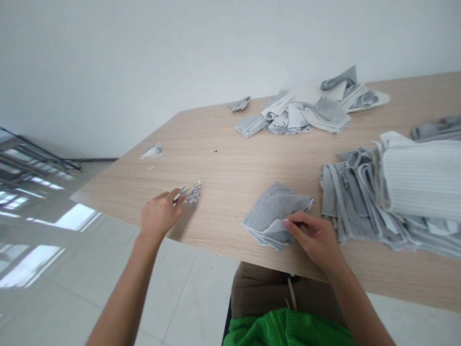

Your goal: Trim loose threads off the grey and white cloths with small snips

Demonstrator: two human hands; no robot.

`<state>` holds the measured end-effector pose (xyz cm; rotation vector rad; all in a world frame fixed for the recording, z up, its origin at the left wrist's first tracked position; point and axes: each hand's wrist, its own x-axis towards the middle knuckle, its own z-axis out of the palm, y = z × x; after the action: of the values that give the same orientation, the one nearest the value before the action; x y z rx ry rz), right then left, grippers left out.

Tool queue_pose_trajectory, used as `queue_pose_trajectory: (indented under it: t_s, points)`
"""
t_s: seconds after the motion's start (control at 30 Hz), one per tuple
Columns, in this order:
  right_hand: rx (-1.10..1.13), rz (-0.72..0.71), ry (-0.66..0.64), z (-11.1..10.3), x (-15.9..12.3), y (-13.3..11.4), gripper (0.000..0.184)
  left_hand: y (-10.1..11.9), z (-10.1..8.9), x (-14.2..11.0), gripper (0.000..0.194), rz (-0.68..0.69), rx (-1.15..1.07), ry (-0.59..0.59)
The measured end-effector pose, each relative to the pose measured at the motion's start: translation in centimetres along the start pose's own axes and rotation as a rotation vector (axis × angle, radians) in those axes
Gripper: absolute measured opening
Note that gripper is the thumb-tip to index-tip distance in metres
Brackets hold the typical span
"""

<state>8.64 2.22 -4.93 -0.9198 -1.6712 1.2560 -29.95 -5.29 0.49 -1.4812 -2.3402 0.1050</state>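
At the table's near left, my left hand [158, 211] is closed around a pair of thread snips [183, 191], their pointed metal blades showing past the fingers. The blades are beside a small heap of grey and white thread scraps [193, 193]. My right hand [317, 235] pinches the edge of a grey cloth [272, 206] between thumb and forefinger. This cloth lies in loose layers near the front edge, its pale edges fanned toward me.
On the right, a large stack of grey and white cloths [353, 192] lies close to my right hand. More folded cloths [288, 115] are heaped along the wall. Another scrap pile [153, 151] sits on the far left of the wooden table [230, 168].
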Motion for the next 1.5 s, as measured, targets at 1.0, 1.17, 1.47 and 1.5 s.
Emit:
queue_pose_trajectory:
  t_s: [1.0,1.17,1.47,1.5]
  points:
    - [-0.008,-0.01,-0.001,0.1,0.0,0.1,0.018,4.7,1.8,-4.1,0.053,0.231,-0.069,-0.284]
    - [-0.001,-0.005,0.015,0.2,0.1,0.1,0.019,1.9,3.5,-1.3,0.058,0.11,0.01,-0.286]
    - [-0.02,-0.012,0.03,0.2,0.1,-0.6,0.021,0.8,2.1,-2.8,0.05,0.0,-0.364,-0.048]
    - [-0.017,-0.011,0.026,0.2,0.2,-0.5,0.021,1.0,1.6,-3.0,0.049,-0.006,-0.458,-0.01]
